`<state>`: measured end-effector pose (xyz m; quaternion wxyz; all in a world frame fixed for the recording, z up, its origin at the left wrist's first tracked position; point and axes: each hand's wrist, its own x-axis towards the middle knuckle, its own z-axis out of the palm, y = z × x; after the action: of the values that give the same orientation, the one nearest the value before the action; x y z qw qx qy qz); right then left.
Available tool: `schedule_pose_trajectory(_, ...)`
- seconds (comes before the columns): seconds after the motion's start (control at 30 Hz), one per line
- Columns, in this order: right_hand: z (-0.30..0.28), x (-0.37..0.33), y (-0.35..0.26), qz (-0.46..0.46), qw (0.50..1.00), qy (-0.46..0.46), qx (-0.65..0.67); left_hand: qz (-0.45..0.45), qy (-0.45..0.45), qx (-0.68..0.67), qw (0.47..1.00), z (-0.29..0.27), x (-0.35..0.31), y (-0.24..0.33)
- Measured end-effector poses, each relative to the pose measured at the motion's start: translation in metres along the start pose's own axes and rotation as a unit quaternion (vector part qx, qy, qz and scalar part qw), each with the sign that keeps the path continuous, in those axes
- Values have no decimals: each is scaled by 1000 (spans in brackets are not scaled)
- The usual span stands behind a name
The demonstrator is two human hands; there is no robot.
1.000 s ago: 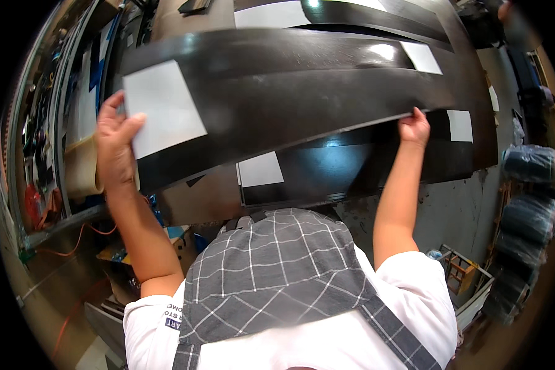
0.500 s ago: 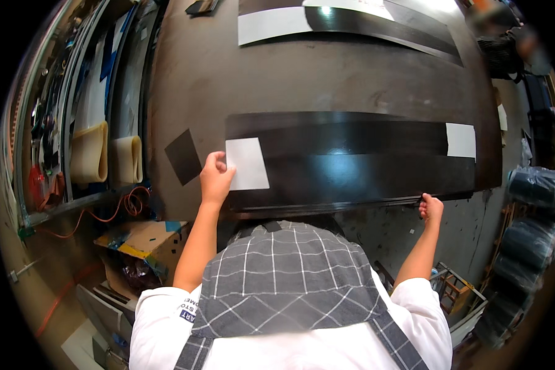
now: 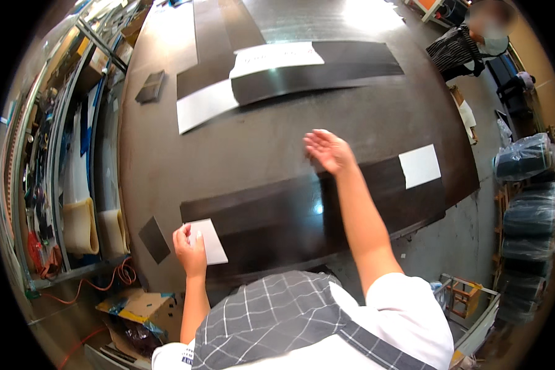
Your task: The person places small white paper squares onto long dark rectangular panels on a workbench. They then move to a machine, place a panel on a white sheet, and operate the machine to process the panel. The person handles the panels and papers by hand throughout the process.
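Long dark sheets [image 3: 277, 216] lie together on the near side of the table [image 3: 253, 145]. They look smooth and almost black, with a bluish shine near the middle. One white piece [image 3: 212, 243] lies at their left end, another white rectangle [image 3: 420, 167] at their right end. The left hand [image 3: 190, 254] is on the left white one, fingers bent; I cannot tell if its grip has hold of it. The right hand [image 3: 329, 152], grip opened and empty, is over the table beyond the sheets' far edge.

Two hands [image 3: 330, 153], two near white sheets [image 3: 420, 166]
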<state>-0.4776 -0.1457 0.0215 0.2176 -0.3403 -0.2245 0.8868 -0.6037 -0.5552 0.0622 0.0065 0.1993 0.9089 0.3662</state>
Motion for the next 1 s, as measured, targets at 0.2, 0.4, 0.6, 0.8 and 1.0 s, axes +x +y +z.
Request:
schedule_pose_trajectory(0.2, 93, 139, 65, 95, 995, -20, 23, -28, 4, -11, 1000, 0, 2, 14)
schedule_pose_trajectory(0.4, 134, 185, 108, 86, 995, 36, -19, -62, -7, -51, 997, 17, 6, 18)
schedule_pose_trajectory(0.6, 159, 101, 77, -142, 985, 66, -66, -49, 6, -113, 992, 17, 40, 7)
schedule_pose_trajectory(0.8, 101, -49, 3, -128, 968, 10, 215, -23, 37, -169, 985, -8, 95, 16)
schedule_pose_trajectory(1.0, 20, -74, -45, -215, 957, 56, -187, -17, -22, -303, 953, 31, 133, 24)
